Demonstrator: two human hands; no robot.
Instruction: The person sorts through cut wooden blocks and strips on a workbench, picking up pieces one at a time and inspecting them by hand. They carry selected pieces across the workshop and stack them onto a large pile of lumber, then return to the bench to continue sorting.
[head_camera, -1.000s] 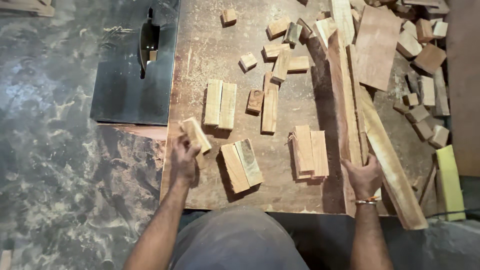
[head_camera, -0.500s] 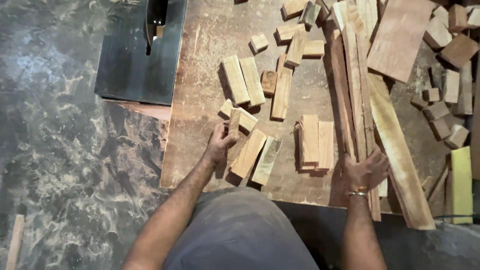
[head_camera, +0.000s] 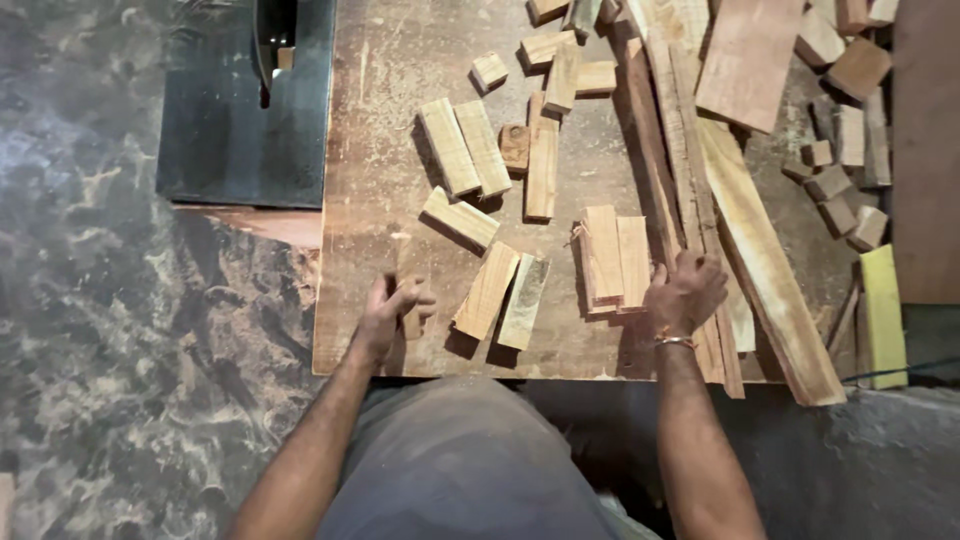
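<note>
My left hand (head_camera: 393, 312) is closed around a thin wooden strip (head_camera: 402, 255) that stands up from my fingers, near the front left of the brown worktable (head_camera: 375, 110). Just right of it lie two cut blocks side by side (head_camera: 503, 295) and one slanted block (head_camera: 461, 218). My right hand (head_camera: 685, 292) grips the near part of several long narrow wooden strips (head_camera: 672, 130) that run away from me. A short stack of flat blocks (head_camera: 610, 258) lies just left of that hand.
A black saw table (head_camera: 235, 130) with a blade slot (head_camera: 270, 45) adjoins the worktable's far left. More blocks (head_camera: 465, 148) lie mid-table. A wide plank (head_camera: 775, 270), a board (head_camera: 752, 55), loose offcuts (head_camera: 845, 150) and a yellow piece (head_camera: 882, 315) fill the right side.
My left hand set its block down beside the other blocks, then drew back towards me and now holds a thin strip. My right hand slid a little farther up the long strips.
</note>
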